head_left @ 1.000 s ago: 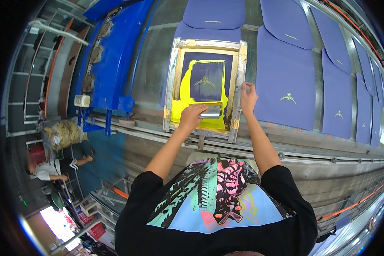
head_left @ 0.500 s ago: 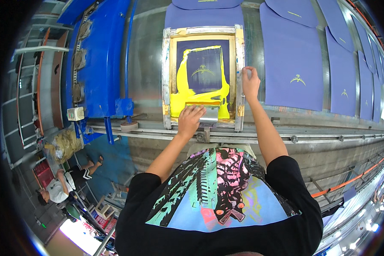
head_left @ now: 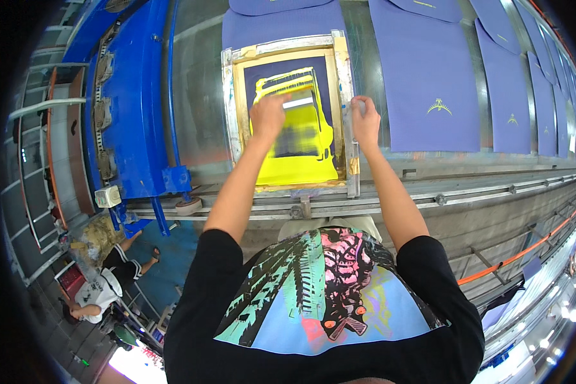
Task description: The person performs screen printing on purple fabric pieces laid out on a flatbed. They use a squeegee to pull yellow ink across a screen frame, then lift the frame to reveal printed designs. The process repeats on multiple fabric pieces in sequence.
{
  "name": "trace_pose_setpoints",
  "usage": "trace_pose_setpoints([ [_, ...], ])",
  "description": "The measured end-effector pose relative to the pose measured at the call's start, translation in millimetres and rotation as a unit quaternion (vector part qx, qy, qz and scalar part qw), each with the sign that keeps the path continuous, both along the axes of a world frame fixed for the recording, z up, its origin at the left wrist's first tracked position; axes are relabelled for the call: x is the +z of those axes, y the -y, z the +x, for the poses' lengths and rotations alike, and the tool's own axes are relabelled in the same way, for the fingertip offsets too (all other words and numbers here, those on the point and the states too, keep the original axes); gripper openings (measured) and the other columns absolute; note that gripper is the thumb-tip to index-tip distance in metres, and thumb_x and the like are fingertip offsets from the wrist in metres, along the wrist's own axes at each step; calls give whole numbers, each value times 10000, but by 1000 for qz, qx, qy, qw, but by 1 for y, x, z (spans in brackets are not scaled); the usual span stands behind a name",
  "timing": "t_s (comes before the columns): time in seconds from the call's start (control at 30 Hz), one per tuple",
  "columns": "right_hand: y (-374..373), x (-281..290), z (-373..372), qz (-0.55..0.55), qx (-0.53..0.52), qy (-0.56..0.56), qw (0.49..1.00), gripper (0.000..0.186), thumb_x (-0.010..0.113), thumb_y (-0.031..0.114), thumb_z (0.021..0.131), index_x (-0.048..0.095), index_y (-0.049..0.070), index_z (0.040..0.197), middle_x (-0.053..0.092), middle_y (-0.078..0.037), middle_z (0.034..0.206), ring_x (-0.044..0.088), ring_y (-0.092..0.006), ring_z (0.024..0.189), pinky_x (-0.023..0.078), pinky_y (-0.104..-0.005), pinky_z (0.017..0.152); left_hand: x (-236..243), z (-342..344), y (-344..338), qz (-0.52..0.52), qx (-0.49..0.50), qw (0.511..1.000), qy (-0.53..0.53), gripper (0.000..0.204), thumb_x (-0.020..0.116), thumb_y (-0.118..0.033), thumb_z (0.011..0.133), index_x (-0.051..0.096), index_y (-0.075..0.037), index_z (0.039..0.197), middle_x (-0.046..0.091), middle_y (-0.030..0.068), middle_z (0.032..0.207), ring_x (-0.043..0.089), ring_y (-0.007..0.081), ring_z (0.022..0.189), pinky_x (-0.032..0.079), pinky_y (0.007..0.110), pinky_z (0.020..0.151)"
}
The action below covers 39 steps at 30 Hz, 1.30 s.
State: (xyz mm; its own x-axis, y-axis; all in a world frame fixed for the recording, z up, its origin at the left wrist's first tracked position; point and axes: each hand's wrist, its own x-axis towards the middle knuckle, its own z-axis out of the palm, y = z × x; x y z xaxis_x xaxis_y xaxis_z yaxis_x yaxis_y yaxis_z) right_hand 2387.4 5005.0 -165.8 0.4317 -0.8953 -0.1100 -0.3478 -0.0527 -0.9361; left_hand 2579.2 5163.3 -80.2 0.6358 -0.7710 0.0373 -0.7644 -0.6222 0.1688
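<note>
A wooden-and-metal screen printing frame (head_left: 343,70) lies over one of the purple fabric pieces (head_left: 281,24). Inside it, bright yellow ink (head_left: 297,171) covers the near part of the mesh and lines the edges of the image area. My left hand (head_left: 267,119) is closed around a squeegee (head_left: 299,101) in the upper middle of the screen; motion blurs its fingers slightly. With fingers bent and pinched, my right hand (head_left: 366,120) grips the frame's right side. The squeegee's grip is partly hidden under my left hand.
Several purple pieces (head_left: 422,77) with small yellow prints lie in a row along the metal table to the right. Blue machinery (head_left: 131,96) stands at left. A metal rail (head_left: 403,203) runs along the near edge. Another person (head_left: 99,294) sits at lower left.
My left hand has pushed the squeegee from the near end of the screen to its far part. Yellow ink now spreads across the middle. My right hand stays by the frame's right side.
</note>
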Motion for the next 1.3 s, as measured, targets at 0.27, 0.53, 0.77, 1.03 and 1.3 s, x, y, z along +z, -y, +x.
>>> trace_pose_setpoints([
  [0.27, 6, 8, -4, 48, -6, -19, 999, 263, 629, 338, 1003, 670, 92, 1083, 686, -258, 817, 658, -484, 797, 489, -525, 722, -6, -58, -66, -41, -90, 994, -49, 500, 691, 63, 720, 786, -218, 1121, 763, 21, 1125, 707, 263, 1019, 574, 386, 831],
  [0.53, 2, 5, -2, 26, -7, 16, 1000, 228, 645, 302, 996, 657, 90, 1080, 640, -271, 736, 639, -487, 734, 463, -531, 654, 30, 65, 58, 114, 45, 990, -68, 385, 652, -115, 826, 786, -289, 1142, 762, 127, 1007, 723, 344, 935, 583, 470, 833],
  [0.77, 3, 5, -9, 22, -14, 26, 999, 234, 643, 310, 997, 660, 94, 1082, 656, -260, 743, 645, -482, 734, 472, -537, 663, 4, -19, -6, 65, -16, 997, -29, 393, 588, -21, 846, 796, -240, 1097, 759, 77, 1060, 716, 308, 945, 586, 436, 821],
  [1.03, 4, 1, -9, 1, -16, 23, 1000, 257, 642, 326, 996, 661, 83, 1075, 646, -257, 705, 639, -487, 702, 472, -544, 646, 3, -79, -80, -41, -87, 994, -51, 464, 662, 67, 736, 792, -205, 1089, 767, 47, 1080, 724, 257, 974, 587, 389, 827],
  [1.3, 1, 8, -10, 16, -5, 35, 999, 270, 639, 332, 997, 659, 77, 1085, 625, -262, 675, 631, -496, 695, 444, -554, 629, 38, 21, 17, 44, 2, 995, -89, 443, 645, -8, 795, 769, -217, 1166, 751, 70, 1143, 714, 301, 954, 575, 412, 844],
])
